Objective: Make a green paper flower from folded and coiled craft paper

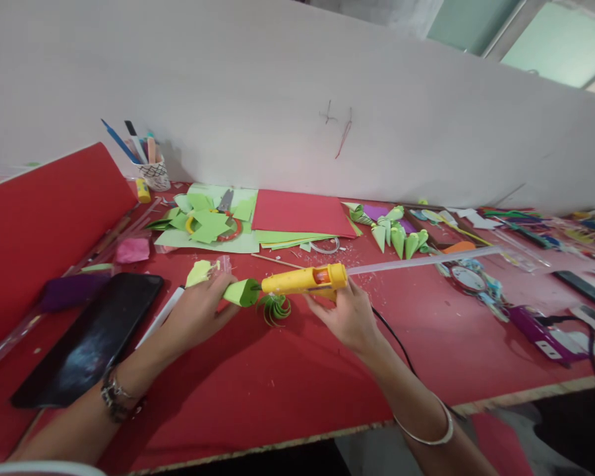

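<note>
Between the fingers of my left hand (201, 308) is a green paper cone (242, 293), its wide end facing right. My right hand (350, 314) grips a yellow glue gun (305, 279) by its handle, with a long clear glue stick (421, 260) out of its back. The gun's nozzle touches or nearly touches the cone's open end. Curled green paper strips (276, 308) lie on the red table just below the nozzle.
A black phone (92, 340) lies at left, near a pen cup (153, 173). Green paper pieces and scissors (225, 200), a red sheet (302, 213) and several green cones (398, 239) line the back. A purple power strip (545, 334) sits right. The gun's cord trails right.
</note>
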`<state>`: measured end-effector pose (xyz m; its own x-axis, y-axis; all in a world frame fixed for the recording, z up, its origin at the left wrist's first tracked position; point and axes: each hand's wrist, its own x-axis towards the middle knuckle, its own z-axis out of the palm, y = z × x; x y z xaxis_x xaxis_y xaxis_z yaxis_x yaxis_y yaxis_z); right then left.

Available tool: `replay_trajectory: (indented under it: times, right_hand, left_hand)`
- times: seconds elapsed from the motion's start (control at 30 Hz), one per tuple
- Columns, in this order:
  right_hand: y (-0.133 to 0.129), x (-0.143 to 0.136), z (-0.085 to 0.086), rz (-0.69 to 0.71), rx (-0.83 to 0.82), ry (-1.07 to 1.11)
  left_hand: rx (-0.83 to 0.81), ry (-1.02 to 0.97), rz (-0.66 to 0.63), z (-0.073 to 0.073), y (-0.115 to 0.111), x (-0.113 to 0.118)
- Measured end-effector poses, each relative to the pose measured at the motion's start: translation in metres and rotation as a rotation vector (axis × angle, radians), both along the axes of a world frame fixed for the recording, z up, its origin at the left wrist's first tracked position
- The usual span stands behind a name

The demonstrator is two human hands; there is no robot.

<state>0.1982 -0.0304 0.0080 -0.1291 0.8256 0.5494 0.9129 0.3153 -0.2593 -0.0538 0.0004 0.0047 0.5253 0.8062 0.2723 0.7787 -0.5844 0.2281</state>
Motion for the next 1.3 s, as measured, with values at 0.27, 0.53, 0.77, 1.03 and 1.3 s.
replay_trajectory:
  times: [0.27,0.53,0.77,1.03,1.3]
  right_hand:
    - [-0.001,0.001,-0.001,0.003,0.042,0.032]
    - [-0.001,0.005,0.003,0.09,0.072,0.026]
    - [-0.001,0.005,0.006,0.101,0.078,-0.035]
    - [0.0,0.005,0.005,0.043,0.1,-0.156]
    - [0.001,0.004,0.005,0.038,0.112,-0.234]
  left_hand:
    - [-0.006,-0.083,-0.167,-0.001,0.0,0.0]
    - [-0.172,-0.051,-0.241,0.0,0.003,-0.001]
    - [-0.098,0.042,-0.181,-0.009,0.007,-0.007]
    - [0.186,0.192,-0.163,-0.008,0.014,-0.009]
    - [0.336,0.335,-0.086,-0.005,0.015,-0.008]
